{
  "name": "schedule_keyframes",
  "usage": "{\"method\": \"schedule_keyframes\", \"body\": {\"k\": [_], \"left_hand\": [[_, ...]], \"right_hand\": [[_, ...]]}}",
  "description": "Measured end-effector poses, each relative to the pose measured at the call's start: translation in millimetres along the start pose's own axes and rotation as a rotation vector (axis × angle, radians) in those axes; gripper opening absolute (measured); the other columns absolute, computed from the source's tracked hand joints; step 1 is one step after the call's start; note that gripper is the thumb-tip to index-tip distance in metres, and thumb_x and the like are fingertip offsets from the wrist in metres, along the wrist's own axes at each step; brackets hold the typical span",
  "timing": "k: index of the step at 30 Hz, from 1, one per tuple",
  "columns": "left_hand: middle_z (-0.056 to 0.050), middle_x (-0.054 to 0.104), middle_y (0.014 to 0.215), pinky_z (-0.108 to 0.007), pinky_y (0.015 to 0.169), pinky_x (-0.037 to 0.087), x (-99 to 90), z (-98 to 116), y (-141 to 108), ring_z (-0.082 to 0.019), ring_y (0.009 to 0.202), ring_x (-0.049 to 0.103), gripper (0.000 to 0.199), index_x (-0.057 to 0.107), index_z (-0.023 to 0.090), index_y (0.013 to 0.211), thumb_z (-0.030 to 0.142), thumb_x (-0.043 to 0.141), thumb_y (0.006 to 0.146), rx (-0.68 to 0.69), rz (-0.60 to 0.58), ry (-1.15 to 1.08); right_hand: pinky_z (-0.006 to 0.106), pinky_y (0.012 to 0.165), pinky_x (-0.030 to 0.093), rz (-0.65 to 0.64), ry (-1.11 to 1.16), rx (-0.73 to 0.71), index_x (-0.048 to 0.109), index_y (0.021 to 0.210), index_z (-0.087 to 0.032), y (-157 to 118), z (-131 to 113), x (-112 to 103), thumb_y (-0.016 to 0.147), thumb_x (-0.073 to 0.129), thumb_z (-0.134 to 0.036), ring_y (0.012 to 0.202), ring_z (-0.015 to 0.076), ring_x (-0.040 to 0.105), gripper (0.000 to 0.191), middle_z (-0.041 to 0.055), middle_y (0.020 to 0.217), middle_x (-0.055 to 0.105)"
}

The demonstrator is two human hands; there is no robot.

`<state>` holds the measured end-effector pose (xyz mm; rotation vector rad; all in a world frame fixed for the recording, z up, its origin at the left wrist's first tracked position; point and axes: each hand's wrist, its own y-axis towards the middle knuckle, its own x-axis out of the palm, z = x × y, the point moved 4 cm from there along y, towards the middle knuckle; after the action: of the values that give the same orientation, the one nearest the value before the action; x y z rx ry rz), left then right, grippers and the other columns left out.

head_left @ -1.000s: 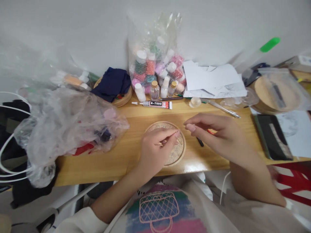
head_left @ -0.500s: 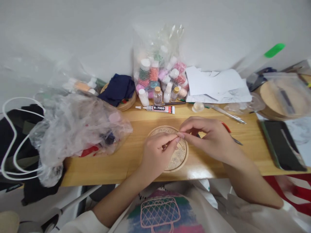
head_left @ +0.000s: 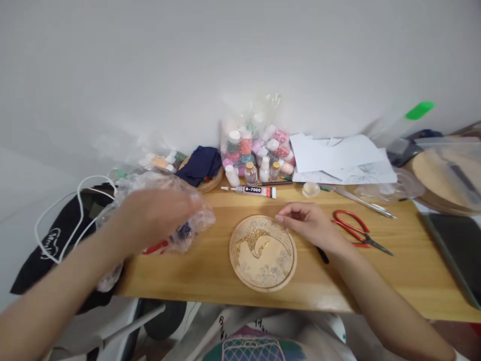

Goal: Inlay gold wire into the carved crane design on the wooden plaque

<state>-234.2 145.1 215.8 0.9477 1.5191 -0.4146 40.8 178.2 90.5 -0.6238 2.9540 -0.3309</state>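
Observation:
A round wooden disc (head_left: 244,273) carved with a gold-lined crane and wave lines lies flat on the table. At its upper right rim is my right hand (head_left: 306,222), thumb and forefinger pinched together; anything between them is too small to make out. My left hand (head_left: 161,215), smeared by motion, is raised over the crumpled clear plastic bag (head_left: 203,220) on the left, and its fingers cannot be read. Red-handled scissors (head_left: 351,226) rest right of my right hand. A dark stick-like tool (head_left: 322,254) shows partly beneath my right wrist.
Behind the disc lie a B-7000 glue tube (head_left: 253,191), small bottles (head_left: 250,174) and a bag of bead jars (head_left: 259,135). White papers (head_left: 341,158), a small round container (head_left: 310,189) and a metal pen-like tool (head_left: 364,202) are at back right. A phone (head_left: 453,250) lies far right.
My hands have parted: the left has swung leftward over the plastic bag, while the right stays by the disc. The disc and the scissors have come into fuller view. The camera view has shifted.

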Motion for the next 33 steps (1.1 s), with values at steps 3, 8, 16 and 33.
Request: {"method": "schedule_keyframes", "body": {"k": [3,8,16,33], "left_hand": [[-0.001,0.075,0.078,-0.029,0.053,0.042,34.6,-65,27,-0.017,0.067,0.066,0.041,0.075,0.030,0.087,0.043,0.038,0.099,-0.125,-0.077,-0.185],[0.002,0.077,0.085,-0.025,0.071,0.052,83.2,-101,59,-0.013,0.074,0.067,0.049,0.075,0.025,0.090,0.050,0.034,0.100,-0.212,-0.116,-0.198],[-0.010,0.076,0.098,-0.033,0.074,0.052,81.3,-91,53,-0.026,0.089,0.070,0.019,0.073,0.017,0.096,0.017,0.057,0.087,-0.318,-0.378,0.011],[-0.006,0.069,0.102,-0.027,0.073,0.056,148.2,45,25,-0.015,0.083,0.067,0.018,0.063,0.019,0.110,0.019,0.054,0.095,-0.406,0.273,-0.607]], "right_hand": [[0.025,0.053,0.041,0.027,0.013,-0.001,0.068,0.069,-0.016,4,7,-2,0.061,0.079,-0.063,0.053,0.0098,0.053,0.049,0.0012,0.060,0.064],[0.026,0.055,0.044,0.048,0.044,-0.011,0.066,0.069,-0.017,12,17,-6,0.058,0.080,-0.066,0.053,0.0100,0.055,0.052,0.0010,0.060,0.065],[0.025,0.054,0.044,0.054,0.024,-0.006,0.066,0.069,-0.016,14,20,-4,0.060,0.080,-0.063,0.052,0.0094,0.055,0.049,0.0004,0.058,0.064],[0.024,0.053,0.038,-0.009,-0.173,-0.113,0.059,0.074,-0.017,12,12,1,0.082,0.065,-0.043,0.054,0.0086,0.049,0.028,-0.0027,0.062,0.055]]}}
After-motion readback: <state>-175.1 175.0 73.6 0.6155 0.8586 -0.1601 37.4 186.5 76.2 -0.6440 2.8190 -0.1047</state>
